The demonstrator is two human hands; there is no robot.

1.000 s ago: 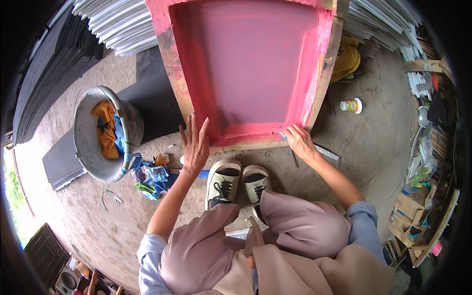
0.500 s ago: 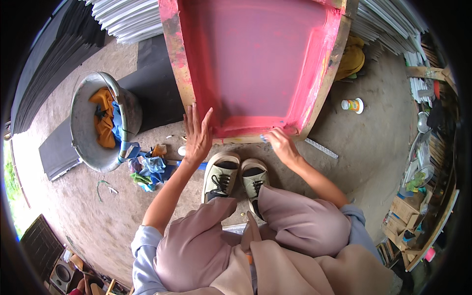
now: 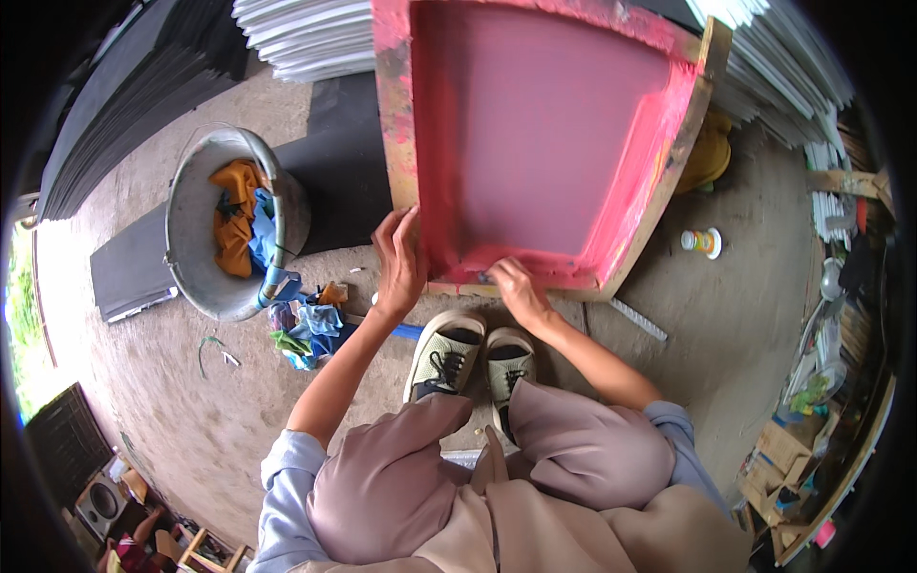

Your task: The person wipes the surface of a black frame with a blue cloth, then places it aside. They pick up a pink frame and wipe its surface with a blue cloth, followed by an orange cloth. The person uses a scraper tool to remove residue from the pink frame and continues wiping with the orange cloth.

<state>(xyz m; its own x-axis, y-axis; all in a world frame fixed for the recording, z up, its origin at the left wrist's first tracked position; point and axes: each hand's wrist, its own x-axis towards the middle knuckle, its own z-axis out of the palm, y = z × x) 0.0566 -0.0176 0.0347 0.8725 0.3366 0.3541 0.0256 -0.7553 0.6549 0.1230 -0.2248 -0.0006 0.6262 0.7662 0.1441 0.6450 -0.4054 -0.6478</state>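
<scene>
A wooden screen-printing frame (image 3: 399, 158), stained pink and red, leans in front of me with its mesh (image 3: 544, 134) facing up. My left hand (image 3: 399, 263) is curled over its left rail near the lower corner. At the lower inside edge is my right hand (image 3: 521, 291), its fingers pinched together against the red-stained border. A small dark bluish scrap (image 3: 485, 278) shows at those fingertips; its kind is too small to make out.
Left of the frame stands a metal bucket (image 3: 181, 253) with orange and blue cloths; more rags (image 3: 315, 325) lie beside it. A paper cup (image 3: 702, 243) and a pale strip (image 3: 638, 319) are on the floor at right. Stacked black sheets (image 3: 134, 105) and white sheets (image 3: 306, 38) stand behind.
My right hand has moved left along the frame's lower edge, its fingers now inside the border. My left hand has gone from lying flat on the corner to curling round the left rail.
</scene>
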